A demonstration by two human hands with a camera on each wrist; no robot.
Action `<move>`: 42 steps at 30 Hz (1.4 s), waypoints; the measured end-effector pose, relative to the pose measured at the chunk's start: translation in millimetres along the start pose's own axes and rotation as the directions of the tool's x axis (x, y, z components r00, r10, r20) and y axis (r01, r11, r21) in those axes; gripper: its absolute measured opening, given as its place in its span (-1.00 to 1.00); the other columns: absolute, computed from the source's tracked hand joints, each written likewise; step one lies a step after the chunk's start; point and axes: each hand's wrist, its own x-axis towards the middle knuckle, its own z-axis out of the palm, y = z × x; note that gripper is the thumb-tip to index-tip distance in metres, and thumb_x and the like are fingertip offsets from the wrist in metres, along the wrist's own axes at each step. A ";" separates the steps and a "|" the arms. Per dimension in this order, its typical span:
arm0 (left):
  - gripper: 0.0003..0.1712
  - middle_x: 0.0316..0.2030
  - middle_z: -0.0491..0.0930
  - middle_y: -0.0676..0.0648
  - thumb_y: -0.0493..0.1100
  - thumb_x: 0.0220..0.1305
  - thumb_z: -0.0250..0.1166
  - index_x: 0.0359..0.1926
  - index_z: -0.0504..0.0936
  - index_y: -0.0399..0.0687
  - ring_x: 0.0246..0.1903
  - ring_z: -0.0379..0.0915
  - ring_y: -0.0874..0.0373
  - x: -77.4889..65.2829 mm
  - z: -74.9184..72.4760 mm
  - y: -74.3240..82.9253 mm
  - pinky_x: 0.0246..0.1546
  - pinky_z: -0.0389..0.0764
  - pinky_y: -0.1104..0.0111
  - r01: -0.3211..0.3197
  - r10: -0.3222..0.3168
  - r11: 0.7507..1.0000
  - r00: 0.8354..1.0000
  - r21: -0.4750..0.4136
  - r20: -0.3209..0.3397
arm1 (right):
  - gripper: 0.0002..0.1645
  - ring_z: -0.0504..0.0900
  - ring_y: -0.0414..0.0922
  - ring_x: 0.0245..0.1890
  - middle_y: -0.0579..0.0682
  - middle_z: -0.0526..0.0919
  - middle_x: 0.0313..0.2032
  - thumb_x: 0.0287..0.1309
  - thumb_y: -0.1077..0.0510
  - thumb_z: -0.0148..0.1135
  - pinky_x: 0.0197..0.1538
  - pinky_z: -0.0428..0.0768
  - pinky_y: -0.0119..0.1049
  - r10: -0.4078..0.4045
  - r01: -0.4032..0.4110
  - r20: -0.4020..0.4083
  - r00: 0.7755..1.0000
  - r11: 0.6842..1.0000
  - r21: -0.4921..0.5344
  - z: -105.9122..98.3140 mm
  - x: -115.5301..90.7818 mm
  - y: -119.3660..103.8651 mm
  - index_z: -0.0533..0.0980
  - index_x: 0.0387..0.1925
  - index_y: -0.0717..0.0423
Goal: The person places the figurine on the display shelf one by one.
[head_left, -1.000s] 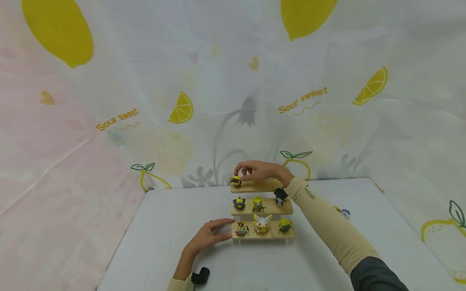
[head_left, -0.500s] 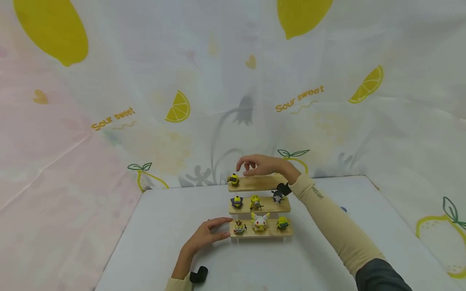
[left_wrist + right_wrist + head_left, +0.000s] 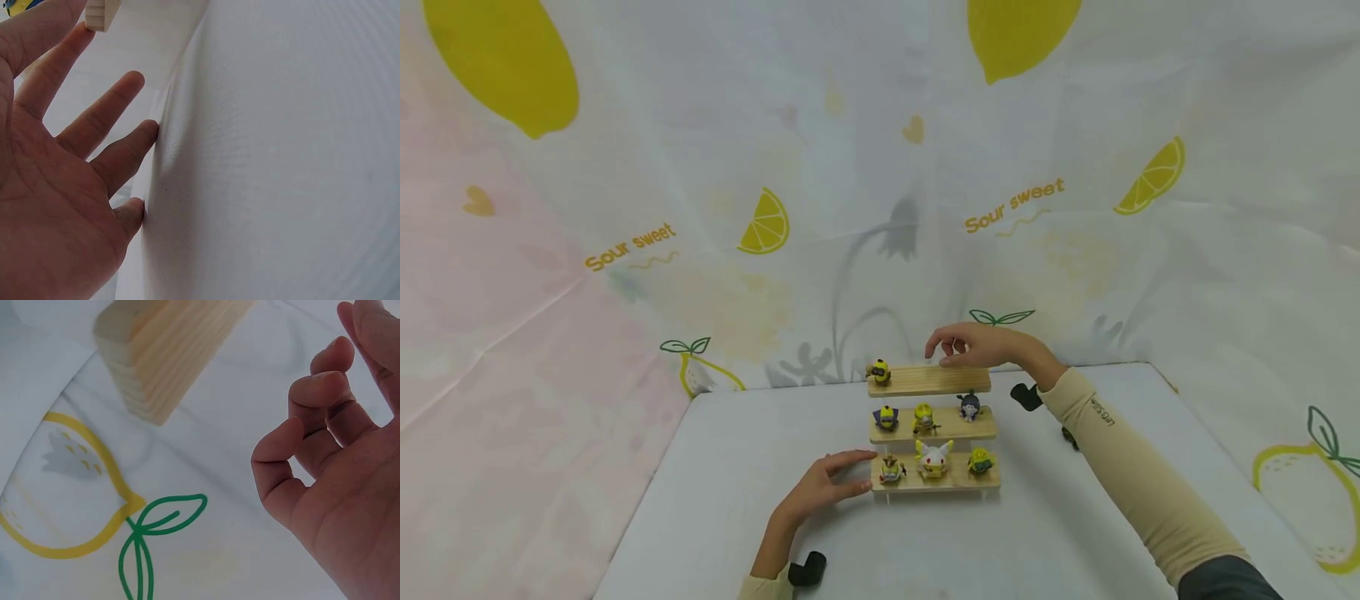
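A three-tier wooden display stand [image 3: 943, 380] holds small toy figures. One yellow figure [image 3: 879, 372] stands at the left end of the top tier. Above that tier, toward its right, my right hand [image 3: 973, 344] hovers with loosely bent fingers and nothing in them; the right wrist view shows it apart from a wooden shelf end [image 3: 169, 362]. My left hand [image 3: 827, 486] reaches the bottom tier's left end with extended fingers, and a fingertip touches the wood [image 3: 99, 17] in the left wrist view. Near it is a figure with a brown hat [image 3: 891, 470].
Three figures stand on the middle tier, including a dark-haired one [image 3: 970, 407]. The bottom tier also bears a white-eared figure [image 3: 933, 460] and a yellow-green one [image 3: 980, 462]. A dark small object [image 3: 1070, 437] is partly hidden by the right sleeve. A lemon-printed cloth [image 3: 820, 167] hangs behind the white table [image 3: 737, 450].
My right hand has let go of the yellow figure on the top tier, lifted, and moved right. The left hand stays at the bottom tier. The view has shifted slightly.
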 end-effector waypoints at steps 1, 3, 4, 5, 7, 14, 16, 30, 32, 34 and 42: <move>-0.46 0.24 0.51 0.02 -0.05 0.27 0.39 0.27 0.56 0.08 0.34 0.26 -0.02 0.0 0.0 -0.7 0.31 0.18 -0.14 -0.001 0.001 1.000 1.000 0.005 -0.003 | -0.77 0.37 -0.04 -0.41 0.00 0.49 -0.33 0.41 0.24 0.14 -0.30 0.39 -0.22 0.009 -0.009 -0.003 1.000 1.000 0.000 0.3 -4.3 1.8 0.53 0.05 0.11; -0.46 0.24 0.51 0.01 -0.05 0.27 0.39 0.27 0.57 0.07 0.33 0.27 -0.02 -0.1 0.0 -1.4 0.30 0.17 -0.16 -0.006 0.006 1.000 1.000 0.013 -0.007 | -0.76 0.37 -0.05 -0.42 -0.01 0.48 -0.34 0.40 0.24 0.14 -0.31 0.39 -0.20 0.025 -0.025 -0.014 1.000 1.000 -0.005 0.6 -13.0 4.3 0.54 0.05 0.14; -0.46 0.24 0.51 0.01 -0.05 0.27 0.39 0.27 0.57 0.07 0.33 0.27 -0.01 0.1 0.0 -1.9 0.30 0.16 -0.17 -0.008 0.008 1.000 1.000 0.015 -0.009 | -0.76 0.37 -0.05 -0.43 -0.01 0.48 -0.35 0.40 0.24 0.15 -0.31 0.39 -0.19 0.025 -0.025 -0.022 0.999 1.000 -0.006 0.7 -17.1 5.7 0.54 0.05 0.16; -0.46 0.24 0.51 0.00 -0.05 0.28 0.39 0.27 0.56 0.06 0.33 0.28 -0.02 0.3 0.1 -2.3 0.30 0.16 -0.19 -0.013 0.014 1.000 1.000 0.020 -0.011 | -0.76 0.37 -0.07 -0.44 -0.01 0.48 -0.37 0.39 0.25 0.15 -0.32 0.39 -0.18 0.025 -0.025 -0.032 0.999 1.000 -0.010 0.8 -21.1 7.1 0.54 0.05 0.18; -0.46 0.24 0.51 -0.01 -0.05 0.28 0.39 0.27 0.56 0.04 0.33 0.28 -0.02 0.8 0.3 -2.9 0.30 0.13 -0.21 -0.019 0.019 1.000 1.000 0.019 -0.009 | -0.76 0.36 -0.09 -0.46 -0.03 0.49 -0.38 0.38 0.25 0.17 -0.33 0.40 -0.17 0.020 -0.021 -0.055 0.998 0.999 -0.025 1.3 -29.6 10.9 0.55 0.03 0.20; -0.47 0.23 0.51 0.01 -0.06 0.27 0.39 0.26 0.57 0.07 0.34 0.26 -0.02 0.6 1.4 -2.0 0.31 0.11 -0.19 -0.006 0.006 1.000 1.000 -0.001 -0.006 | -0.77 0.35 -0.10 -0.47 -0.02 0.52 -0.39 0.37 0.28 0.18 -0.36 0.38 -0.23 0.001 -0.001 -0.111 0.994 1.000 0.004 9.0 -58.5 28.3 0.55 0.02 0.24; -0.46 0.23 0.52 0.04 -0.05 0.26 0.40 0.26 0.57 0.09 0.34 0.26 0.01 0.2 1.5 -1.5 0.32 0.14 -0.15 0.002 -0.002 1.000 1.000 -0.011 -0.005 | -0.77 0.34 -0.09 -0.47 -0.01 0.52 -0.38 0.37 0.28 0.17 -0.37 0.36 -0.24 0.024 -0.021 -0.129 0.991 0.999 0.024 10.9 -66.3 31.5 0.55 0.02 0.23; -0.47 0.22 0.52 0.08 -0.02 0.25 0.41 0.25 0.58 0.14 0.33 0.27 0.02 0.0 1.2 -2.0 0.30 0.21 -0.11 0.010 -0.010 1.000 1.000 0.005 -0.009 | -0.80 0.33 -0.16 -0.49 -0.08 0.50 -0.36 0.35 0.18 0.23 -0.43 0.35 -0.26 0.116 -0.113 -0.250 0.961 0.993 0.025 16.9 -111.0 44.7 0.58 -0.02 0.02; -0.47 0.22 0.52 0.06 -0.02 0.26 0.40 0.25 0.58 0.12 0.33 0.26 0.00 -0.1 1.4 -2.0 0.30 0.22 -0.11 0.013 -0.013 1.000 1.000 0.009 -0.007 | -0.80 0.35 -0.17 -0.49 -0.09 0.53 -0.35 0.35 0.19 0.23 -0.43 0.37 -0.26 0.112 -0.111 -0.258 0.960 0.994 0.017 19.3 -115.8 48.5 0.58 -0.02 0.04; -0.47 0.23 0.52 0.06 -0.01 0.26 0.40 0.25 0.58 0.12 0.34 0.26 0.00 0.0 1.6 -1.9 0.30 0.22 -0.11 0.017 -0.017 1.000 1.000 0.006 -0.004 | -0.81 0.34 -0.18 -0.50 -0.10 0.53 -0.37 0.34 0.20 0.25 -0.43 0.37 -0.26 0.117 -0.115 -0.263 0.958 0.993 0.022 21.3 -120.8 50.7 0.59 -0.04 0.05; -0.45 0.21 0.52 0.17 0.00 0.23 0.42 0.25 0.58 0.18 0.34 0.25 0.07 -0.2 1.9 -0.2 0.32 0.18 -0.08 0.041 -0.041 0.999 0.999 -0.014 -0.007 | -0.82 0.32 -0.21 -0.42 -0.13 0.39 -0.43 0.29 0.22 0.30 -0.37 0.33 -0.30 0.161 -0.168 -0.282 0.946 0.986 -0.001 30.0 -143.4 56.7 0.60 -0.08 0.06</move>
